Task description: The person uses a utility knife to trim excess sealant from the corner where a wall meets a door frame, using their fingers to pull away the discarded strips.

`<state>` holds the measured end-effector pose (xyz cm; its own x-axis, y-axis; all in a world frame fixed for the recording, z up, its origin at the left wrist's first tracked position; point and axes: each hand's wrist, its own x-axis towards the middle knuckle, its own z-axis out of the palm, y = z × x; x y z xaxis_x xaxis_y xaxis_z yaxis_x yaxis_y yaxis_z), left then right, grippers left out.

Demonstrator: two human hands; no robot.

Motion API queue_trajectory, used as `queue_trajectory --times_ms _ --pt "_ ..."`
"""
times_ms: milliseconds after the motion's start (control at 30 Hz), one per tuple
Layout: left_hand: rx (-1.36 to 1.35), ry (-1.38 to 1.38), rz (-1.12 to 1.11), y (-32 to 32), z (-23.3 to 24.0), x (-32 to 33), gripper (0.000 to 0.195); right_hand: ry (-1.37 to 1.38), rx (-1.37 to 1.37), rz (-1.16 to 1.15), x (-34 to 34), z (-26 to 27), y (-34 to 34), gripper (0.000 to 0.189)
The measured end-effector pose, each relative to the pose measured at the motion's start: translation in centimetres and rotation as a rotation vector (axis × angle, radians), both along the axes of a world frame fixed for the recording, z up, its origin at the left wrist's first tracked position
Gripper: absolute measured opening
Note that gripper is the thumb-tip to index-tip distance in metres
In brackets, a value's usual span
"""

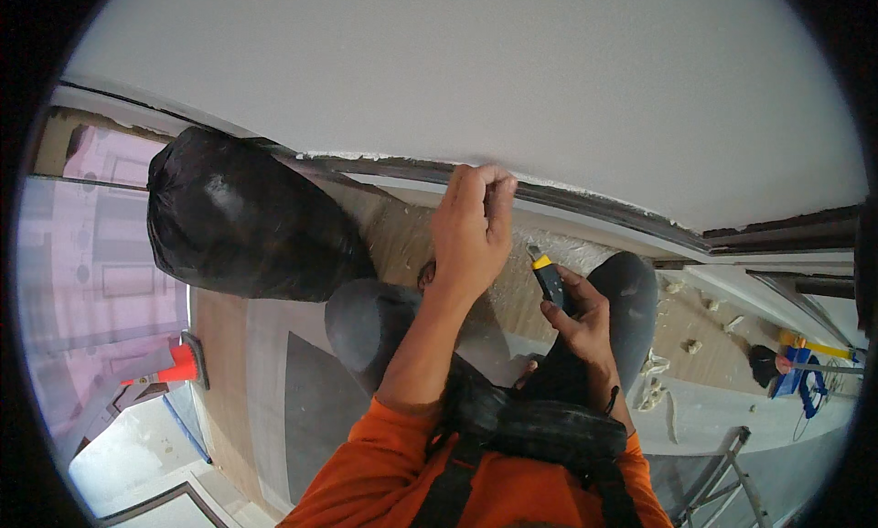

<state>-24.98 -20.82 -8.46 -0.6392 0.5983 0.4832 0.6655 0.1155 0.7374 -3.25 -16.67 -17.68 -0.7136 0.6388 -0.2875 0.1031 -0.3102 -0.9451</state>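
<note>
My right hand grips a black and yellow utility knife above my right knee, its short blade pointing up and away from me. Raised before the lower edge of a white wall panel, my left hand has its fingers curled and the thumb close to them. Whether anything is pinched there is hidden. Just behind those fingers runs a dark gap or channel along the panel's rough, chipped edge. White dust and scraps lie on the wood-look floor below.
A full black plastic bag leans near the wall on my left. Beyond it stands an orange cone. Crumpled pale scraps, a blue dustpan and a metal stepladder are on the right.
</note>
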Motion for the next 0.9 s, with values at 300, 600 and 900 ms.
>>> queue_trajectory --times_ms 300,600,900 --pt "-0.340 -0.182 -0.053 -4.6 -1.6 -1.5 0.014 0.039 0.245 0.012 -1.6 4.7 1.2 0.058" --pt "-0.311 -0.457 0.133 -4.7 -0.5 -2.4 0.029 -0.134 0.784 0.122 -5.9 11.3 2.6 0.051" --pt "0.146 -1.109 -0.010 -2.7 -0.4 -1.9 0.030 -0.175 0.921 0.118 -6.8 12.0 2.6 0.048"
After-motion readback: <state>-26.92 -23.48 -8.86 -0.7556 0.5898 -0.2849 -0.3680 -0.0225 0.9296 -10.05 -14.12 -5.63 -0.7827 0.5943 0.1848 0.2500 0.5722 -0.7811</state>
